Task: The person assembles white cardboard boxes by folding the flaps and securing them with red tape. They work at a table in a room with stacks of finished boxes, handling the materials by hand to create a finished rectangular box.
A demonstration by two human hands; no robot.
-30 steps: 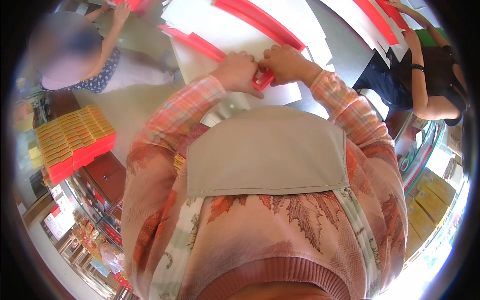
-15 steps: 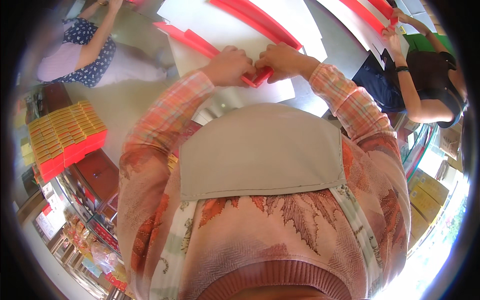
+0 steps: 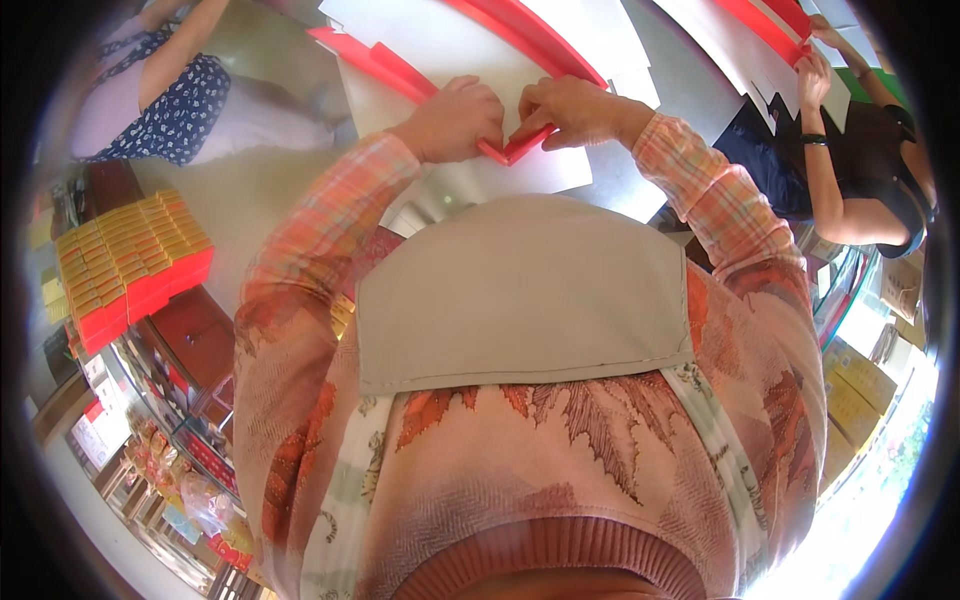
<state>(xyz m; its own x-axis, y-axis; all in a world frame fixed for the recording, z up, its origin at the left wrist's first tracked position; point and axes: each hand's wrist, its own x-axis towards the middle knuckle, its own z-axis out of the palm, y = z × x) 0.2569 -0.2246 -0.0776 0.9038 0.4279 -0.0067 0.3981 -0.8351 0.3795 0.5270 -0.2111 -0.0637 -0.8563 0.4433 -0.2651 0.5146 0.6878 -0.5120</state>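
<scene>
White tabletop; hands (both) on red card

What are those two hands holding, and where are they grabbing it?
Both the left hand and right hand pinch a red cardboard piece at its folded end.

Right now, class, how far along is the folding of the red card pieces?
Done: a stack of red and yellow boxes sits at left. In hand: the left hand and right hand pinch a red card piece. Left: flat red strips lie unfolded.
</scene>
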